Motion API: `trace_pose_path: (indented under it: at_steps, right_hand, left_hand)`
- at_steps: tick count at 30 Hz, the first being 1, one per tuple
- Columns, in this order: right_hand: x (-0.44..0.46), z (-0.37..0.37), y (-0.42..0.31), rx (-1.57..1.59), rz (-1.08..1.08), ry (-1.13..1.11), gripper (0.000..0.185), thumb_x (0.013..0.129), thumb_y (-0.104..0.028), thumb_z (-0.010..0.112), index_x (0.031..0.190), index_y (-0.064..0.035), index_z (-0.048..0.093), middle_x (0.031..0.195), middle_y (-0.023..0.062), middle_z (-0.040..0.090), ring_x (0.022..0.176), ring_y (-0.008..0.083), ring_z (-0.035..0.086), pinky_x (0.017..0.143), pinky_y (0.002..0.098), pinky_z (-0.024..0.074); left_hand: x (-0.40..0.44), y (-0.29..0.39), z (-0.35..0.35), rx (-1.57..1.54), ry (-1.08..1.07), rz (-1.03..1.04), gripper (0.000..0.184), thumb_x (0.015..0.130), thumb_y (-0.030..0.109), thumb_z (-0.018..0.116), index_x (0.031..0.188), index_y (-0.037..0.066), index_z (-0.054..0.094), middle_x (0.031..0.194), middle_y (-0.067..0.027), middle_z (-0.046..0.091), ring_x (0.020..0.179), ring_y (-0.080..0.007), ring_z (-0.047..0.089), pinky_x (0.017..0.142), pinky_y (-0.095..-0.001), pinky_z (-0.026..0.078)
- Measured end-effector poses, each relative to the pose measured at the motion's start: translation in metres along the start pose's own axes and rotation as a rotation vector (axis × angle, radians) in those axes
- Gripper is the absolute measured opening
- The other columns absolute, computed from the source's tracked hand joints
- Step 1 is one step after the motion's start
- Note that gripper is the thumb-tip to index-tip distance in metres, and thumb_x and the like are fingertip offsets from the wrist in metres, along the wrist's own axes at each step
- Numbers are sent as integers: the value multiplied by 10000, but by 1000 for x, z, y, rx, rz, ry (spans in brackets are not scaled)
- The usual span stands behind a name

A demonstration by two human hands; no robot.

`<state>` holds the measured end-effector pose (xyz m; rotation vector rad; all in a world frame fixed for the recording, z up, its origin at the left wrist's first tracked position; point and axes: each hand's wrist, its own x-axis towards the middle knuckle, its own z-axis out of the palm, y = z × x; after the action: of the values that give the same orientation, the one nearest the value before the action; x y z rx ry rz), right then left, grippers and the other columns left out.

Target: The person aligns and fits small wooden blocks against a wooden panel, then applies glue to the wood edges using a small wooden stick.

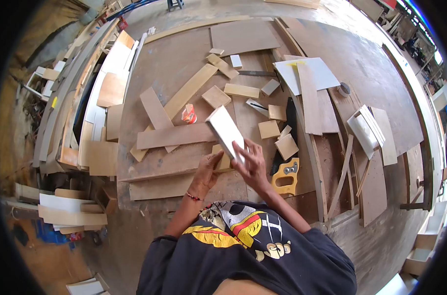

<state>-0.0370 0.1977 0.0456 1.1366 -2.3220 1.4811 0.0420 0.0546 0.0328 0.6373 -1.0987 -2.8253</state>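
My right hand (252,164) is closed around the lower end of a white-faced wooden board (225,129), which is held tilted above the worktable. Beside it, my left hand (206,172) has its fingers closed at the edge of a small yellowish wood block (224,164), partly hidden behind the white board. Just to the right lies a handsaw with a yellow handle (286,178), its dark blade partly covered by small wood blocks (286,146). A long brown plank (174,136) lies left of the white board, near a red and white container (189,114).
Loose wood strips and blocks (241,90) cover the worktable (149,59). A white panel (321,73) and a roll of tape (344,89) lie to the right. Stacked boards (108,98) line the left side, and more offcuts (73,209) sit below them.
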Motion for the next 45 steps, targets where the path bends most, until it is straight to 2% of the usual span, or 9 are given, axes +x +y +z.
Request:
trace_pose_path:
  at_steps: [2, 5, 12, 18, 21, 22, 26, 36, 45]
  right_hand:
    - [-1, 0, 0, 6, -30, 15, 452, 796, -281, 619, 1226, -149, 577, 1197, 176, 526, 1089, 319, 474, 925, 417, 375]
    - [14, 5, 20, 126, 267, 72, 453, 810, -325, 616, 1242, -198, 568, 1168, 207, 505, 1060, 320, 441, 920, 433, 350]
    - [-8, 2, -11, 166, 117, 34, 446, 811, -312, 619, 1236, -185, 573, 1153, 180, 537, 1025, 315, 462, 924, 437, 353]
    - [18, 4, 15, 93, 236, 125, 438, 803, -305, 630, 1224, -194, 582, 1151, 194, 523, 1037, 316, 466, 908, 416, 368]
    - [-4, 3, -9, 67, 92, 12, 430, 803, -328, 616, 1214, -202, 592, 1185, 188, 515, 1050, 339, 458, 922, 461, 365]
    - [-6, -1, -17, 53, 83, 16, 418, 797, -289, 613, 1185, -132, 606, 1184, 176, 543, 1083, 306, 484, 921, 424, 378]
    - [17, 6, 11, 160, 240, 107, 424, 826, -250, 602, 1229, -120, 568, 1163, 190, 561, 1073, 296, 510, 917, 406, 383]
    - [11, 4, 8, 197, 199, 147, 428, 839, -176, 582, 1253, -77, 532, 1204, 173, 547, 1114, 278, 503, 938, 375, 379]
    - [-4, 7, -6, 336, 195, 173, 424, 829, -250, 617, 1215, -80, 572, 1140, 181, 569, 1055, 297, 511, 928, 385, 363]
  left_hand:
    - [1, 2, -1, 7, 30, 1, 348, 885, 231, 589, 1094, -43, 549, 972, -101, 637, 825, -184, 648, 714, -308, 555]
    - [0, -9, -1, 90, 11, 27, 343, 887, 239, 587, 1098, -29, 551, 968, -86, 635, 825, -164, 646, 713, -295, 553]
    - [3, 14, 3, 46, -5, 72, 324, 886, 232, 591, 1079, -27, 563, 966, -84, 639, 831, -148, 643, 725, -271, 546]
    - [-1, -10, 1, 18, 8, 29, 333, 883, 226, 594, 1098, -26, 552, 982, -88, 638, 840, -162, 646, 708, -292, 559]
    - [-2, 1, 0, -10, 0, 38, 338, 888, 229, 585, 1109, -22, 541, 998, -89, 632, 850, -167, 646, 712, -289, 561]
    - [-2, 4, 0, 5, -7, 44, 344, 891, 233, 580, 1117, -22, 534, 1009, -90, 629, 856, -167, 645, 715, -287, 562]
    - [-1, -14, -3, -130, -16, -65, 365, 897, 252, 567, 1144, -12, 514, 1025, -88, 622, 888, -175, 640, 744, -302, 559]
    - [-2, -16, 4, -233, -10, -101, 342, 914, 226, 535, 1159, -9, 497, 1025, -102, 623, 877, -189, 646, 732, -298, 569]
    - [5, -11, 0, -203, 33, -62, 349, 914, 235, 533, 1151, -19, 499, 998, -97, 628, 858, -175, 649, 712, -291, 572]
